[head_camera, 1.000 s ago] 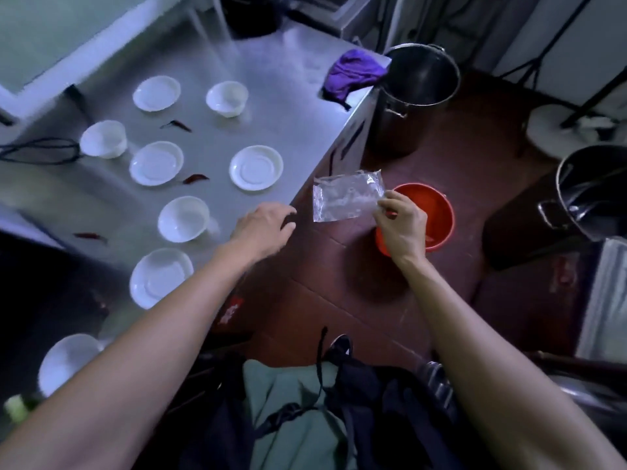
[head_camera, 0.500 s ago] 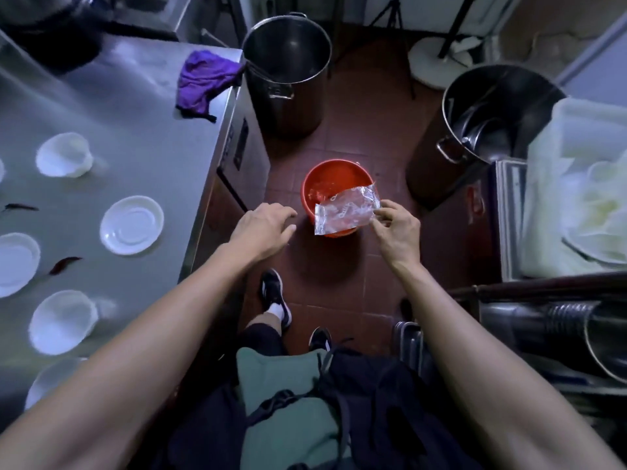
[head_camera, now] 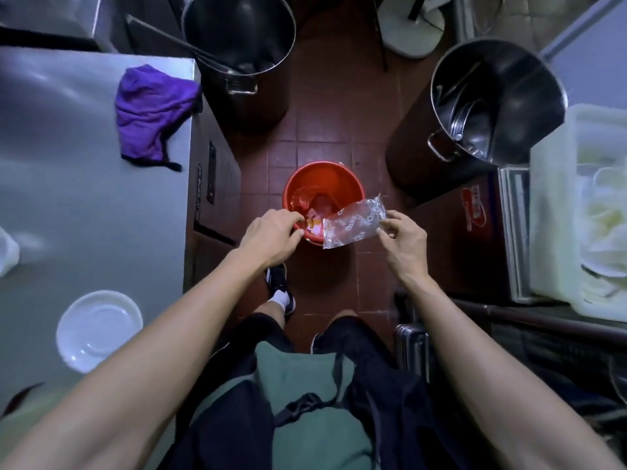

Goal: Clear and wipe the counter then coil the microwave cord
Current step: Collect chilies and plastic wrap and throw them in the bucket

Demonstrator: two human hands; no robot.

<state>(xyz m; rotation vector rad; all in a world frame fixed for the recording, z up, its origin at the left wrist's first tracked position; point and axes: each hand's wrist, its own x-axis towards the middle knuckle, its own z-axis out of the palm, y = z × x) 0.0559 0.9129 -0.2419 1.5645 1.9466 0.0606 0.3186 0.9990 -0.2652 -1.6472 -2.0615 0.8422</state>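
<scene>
My right hand [head_camera: 403, 242] pinches a corner of a clear printed plastic bag [head_camera: 354, 222], which hangs over the near right rim of a red bucket [head_camera: 305, 184] on the floor. The bucket holds some scraps. My left hand [head_camera: 271, 235] hovers at the bucket's near left rim with its fingers curled together; nothing shows in them. On the left is the steel counter [head_camera: 84, 198], with a purple cloth [head_camera: 152, 110] at its far corner and a white saucer [head_camera: 98, 329] near me. No microwave cord is in sight.
Two tall steel stockpots [head_camera: 237, 39] [head_camera: 498, 96] stand on the tiled floor beyond the bucket. A white plastic crate [head_camera: 576, 205] of dishes sits at the right. A white bowl [head_camera: 6, 245] and a dried chili [head_camera: 20, 391] lie at the counter's left edge.
The view has swung from the counter down to the floor. Both hands have moved off the counter's edge to above the red bucket, the right one still carrying the bag.
</scene>
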